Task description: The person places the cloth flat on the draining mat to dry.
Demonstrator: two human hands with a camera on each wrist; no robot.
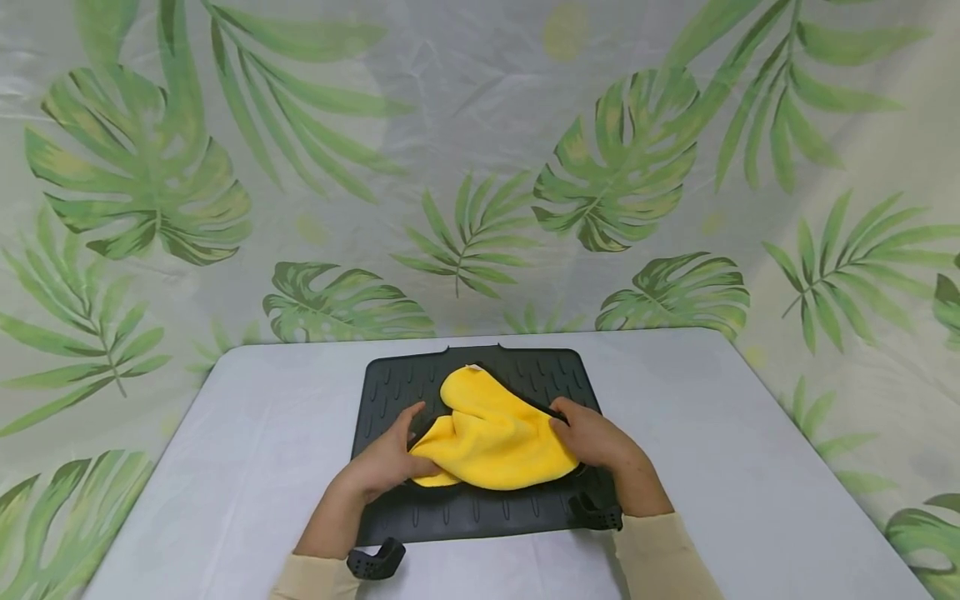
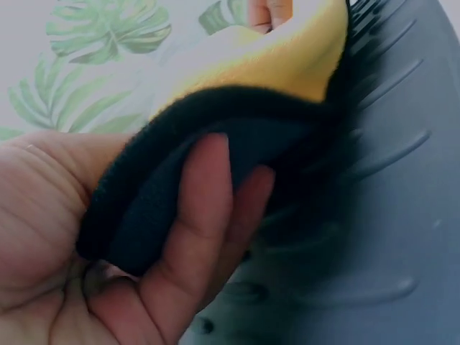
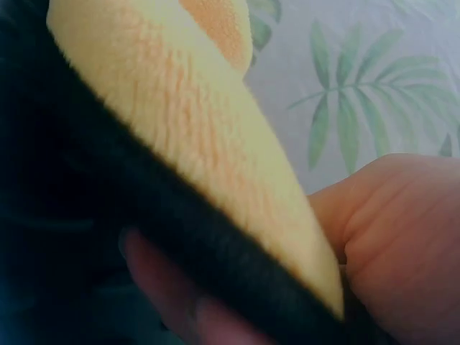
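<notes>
Yellow microfibre cloth (image 1: 491, 437) lies bunched on the dark ribbed drying mat (image 1: 390, 392) mid-table; soft, light and limp, it is best taken at its edges. The left hand (image 1: 386, 462) pinches its near-left edge, the right hand (image 1: 596, 437) grips its right edge, both wrists low.

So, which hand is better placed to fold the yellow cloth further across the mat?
Probably the left hand: its grip holds the lifted near corner of the yellow cloth, while the right hand pins the other edge on the dark mat.
</notes>
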